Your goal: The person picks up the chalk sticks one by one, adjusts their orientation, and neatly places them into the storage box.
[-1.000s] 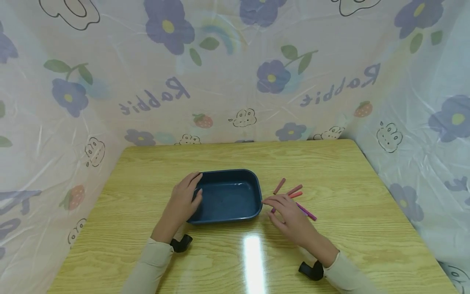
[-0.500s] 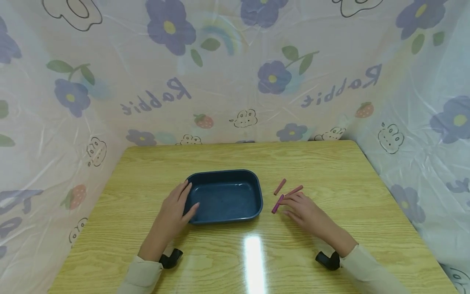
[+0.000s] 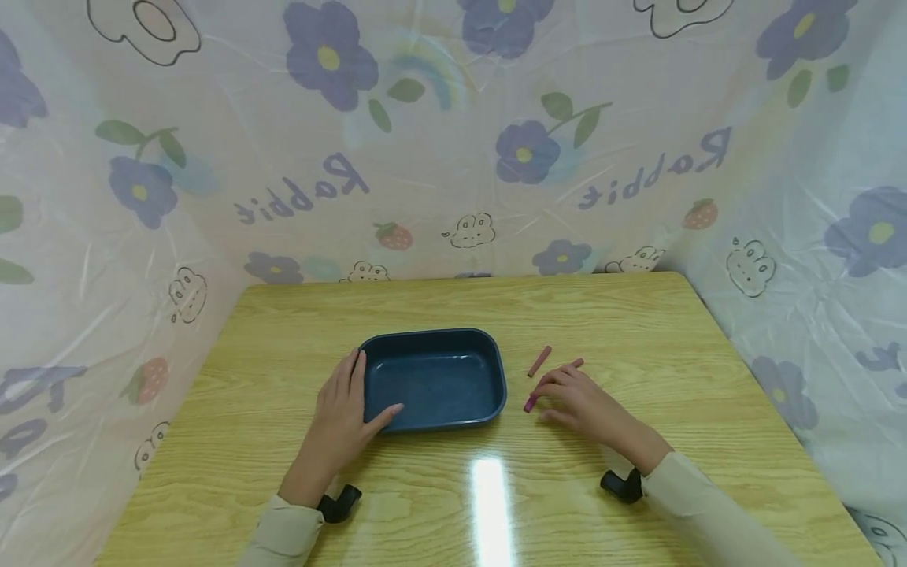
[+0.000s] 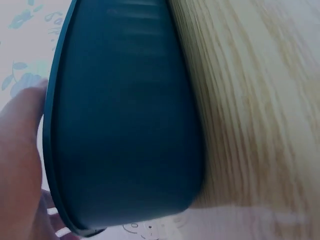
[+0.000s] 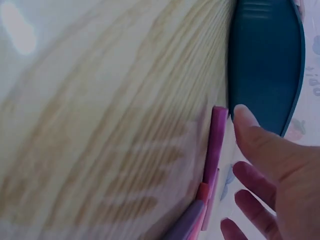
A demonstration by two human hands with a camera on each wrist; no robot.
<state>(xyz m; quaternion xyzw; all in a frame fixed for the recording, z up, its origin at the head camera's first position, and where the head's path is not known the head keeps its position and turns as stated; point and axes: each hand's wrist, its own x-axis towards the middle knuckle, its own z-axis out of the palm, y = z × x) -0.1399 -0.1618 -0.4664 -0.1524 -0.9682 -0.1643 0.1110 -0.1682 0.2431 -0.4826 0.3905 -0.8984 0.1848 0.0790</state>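
A dark blue rectangular tub sits on the wooden table. My left hand rests along its left rim, fingers stretched toward the back and thumb reaching over the front left corner. To the right of the tub, my right hand hovers low over several short coloured sticks, its fingers loosely bent and spread. A purple stick lies just beside the thumb in the right wrist view. Behind it show a red stick and a grey-violet stick. In the head view, the hand hides part of the pile.
A dull red stick lies a little apart, between tub and pile; another reddish stick pokes out beyond my right fingers. Black wrist-camera mounts hang by both wrists. Patterned cloth closes off the table's back and sides.
My right hand has drawn back from the tub's right rim to over the sticks, now covering the red and magenta ones. My left hand has slid slightly left, its thumb now across the front rim.
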